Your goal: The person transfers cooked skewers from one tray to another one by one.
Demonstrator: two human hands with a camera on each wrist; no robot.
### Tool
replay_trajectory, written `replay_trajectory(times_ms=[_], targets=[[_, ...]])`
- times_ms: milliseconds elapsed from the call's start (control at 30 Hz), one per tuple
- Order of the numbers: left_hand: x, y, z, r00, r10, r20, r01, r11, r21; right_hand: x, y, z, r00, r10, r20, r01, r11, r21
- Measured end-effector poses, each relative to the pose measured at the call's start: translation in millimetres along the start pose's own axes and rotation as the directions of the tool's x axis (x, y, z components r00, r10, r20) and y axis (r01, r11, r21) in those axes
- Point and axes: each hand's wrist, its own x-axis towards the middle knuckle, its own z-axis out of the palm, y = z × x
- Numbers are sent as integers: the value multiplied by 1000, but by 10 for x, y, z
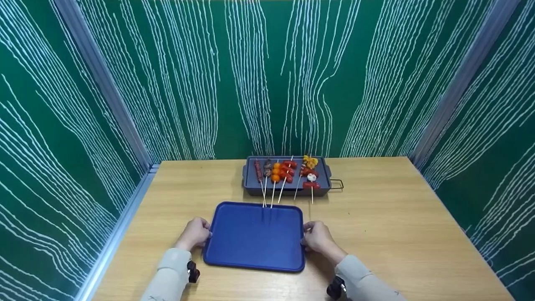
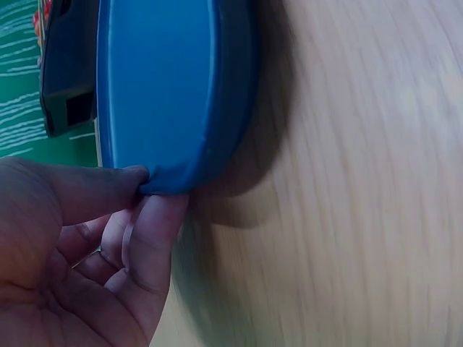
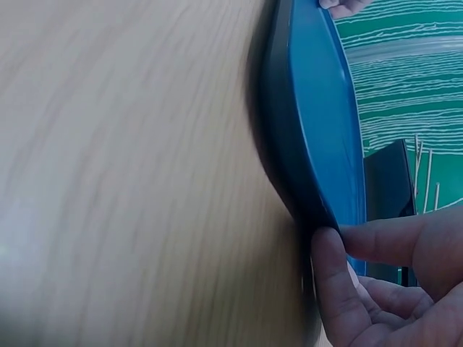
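Observation:
A blue rectangular tray [image 1: 256,236] with a raised rim lies in front of the person, its surface bare. On its left side the left hand [image 1: 196,232] pinches the rim; in the left wrist view the thumb [image 2: 108,189] is over the edge and curled fingers are beneath. The right hand [image 1: 318,237] pinches the opposite rim between thumb and fingers, as the right wrist view also shows. Behind the tray stands a dark grill [image 1: 250,188] holding several skewers, among them orange balls [image 1: 275,178] and red sausage pieces [image 1: 287,170]. Some stick ends overlap the tray's far rim in the head view.
The grill has a wire handle [image 1: 337,184] sticking out on its right. A wooden table [image 1: 384,217] carries everything. Green walls [image 1: 188,83] with white wavy lines rise behind and at both sides, with metal posts [image 1: 459,71] at the corners.

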Motion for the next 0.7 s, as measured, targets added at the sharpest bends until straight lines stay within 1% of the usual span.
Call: replay_trajectory(times_ms=[167,467,700], targets=[[4,3,59,999,34,-5,-34,999,15,-2,29,-51,1000,5,-10,-5,1000,-6],[-2,69,164,999,49,15,-49,999,4,-6,70,-171,999,34,-9,-34,999,-1],[-35,156,251,999,44,16,-44,999,-1,-16,121,-271,1000,-1,-12,1,1000,-28]])
